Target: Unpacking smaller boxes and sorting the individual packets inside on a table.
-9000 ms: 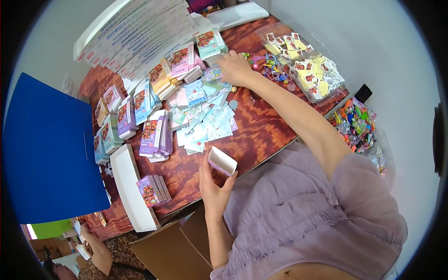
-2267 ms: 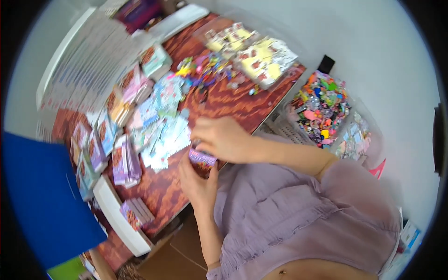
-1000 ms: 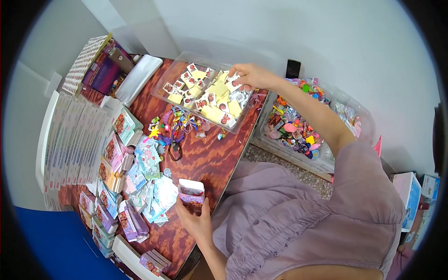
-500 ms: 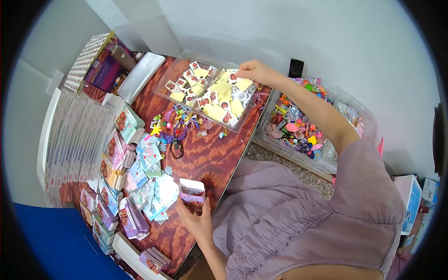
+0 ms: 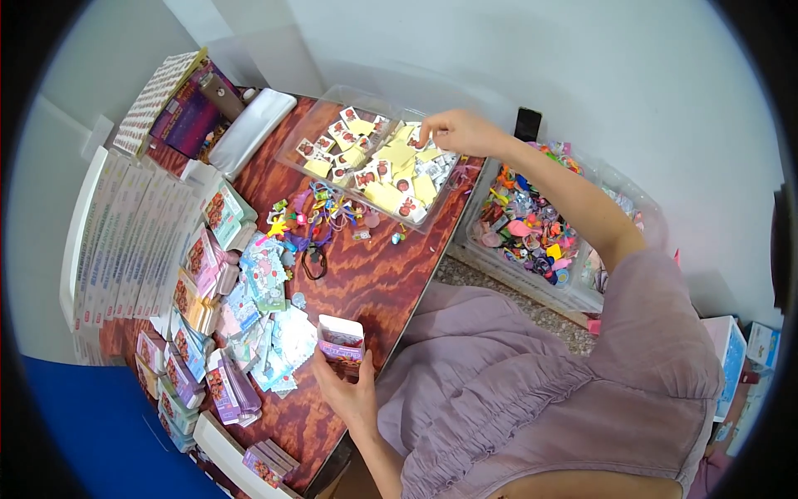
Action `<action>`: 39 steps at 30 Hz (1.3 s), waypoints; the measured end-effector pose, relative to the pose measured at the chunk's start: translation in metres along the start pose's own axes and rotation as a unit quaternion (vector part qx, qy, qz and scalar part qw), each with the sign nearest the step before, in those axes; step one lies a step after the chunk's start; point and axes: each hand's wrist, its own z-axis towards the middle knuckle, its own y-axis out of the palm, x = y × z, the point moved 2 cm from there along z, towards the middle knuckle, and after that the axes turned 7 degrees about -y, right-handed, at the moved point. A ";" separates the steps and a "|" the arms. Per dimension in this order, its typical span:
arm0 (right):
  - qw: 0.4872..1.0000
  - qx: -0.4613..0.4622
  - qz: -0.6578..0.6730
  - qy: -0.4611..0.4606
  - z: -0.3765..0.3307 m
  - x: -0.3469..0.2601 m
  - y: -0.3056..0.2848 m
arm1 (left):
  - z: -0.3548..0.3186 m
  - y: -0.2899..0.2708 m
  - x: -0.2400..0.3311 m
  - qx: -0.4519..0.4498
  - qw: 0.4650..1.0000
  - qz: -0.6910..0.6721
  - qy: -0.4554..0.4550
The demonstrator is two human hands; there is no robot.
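Observation:
My left hand grips a small purple carton near the table's front edge. Its top flap stands up and its mouth faces upward. Over the right half of a clear two-part tray, my right hand has its fingers bent down, the tips drawn together at the small printed cards. Whether a card is between those fingertips, I cannot make out. White cards with red pictures and pale yellow slips fill both halves of the tray.
Small trinkets lie loose mid-table. Left of the carton are blue-white packets and stacked flat cartons. White boxes line the far left. A tub of colourful toys sits right, with a phone behind it.
My right hand has shifted slightly down, its fingers more bent toward the cards. The left hand keeps the carton in nearly the same spot; the whole view has moved a little.

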 end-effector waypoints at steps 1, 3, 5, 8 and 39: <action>0.996 -0.046 -0.067 -0.039 -0.001 0.000 0.003 | -0.001 -0.001 -0.001 -0.001 1.000 -0.005 -0.006; 0.993 -0.062 -0.084 -0.053 0.000 0.008 0.011 | 0.001 -0.002 -0.004 -0.001 1.000 0.021 0.018; 0.990 -0.079 -0.098 -0.064 -0.001 0.017 0.018 | 0.004 0.000 -0.004 -0.004 0.998 0.050 0.040; 0.965 -0.027 -0.245 -0.091 -0.002 0.006 0.026 | 0.002 -0.001 -0.008 -0.015 1.000 0.004 0.003; 0.989 -0.111 0.094 0.039 -0.010 -0.043 0.021 | -0.001 0.003 -0.006 0.007 0.998 -0.058 -0.011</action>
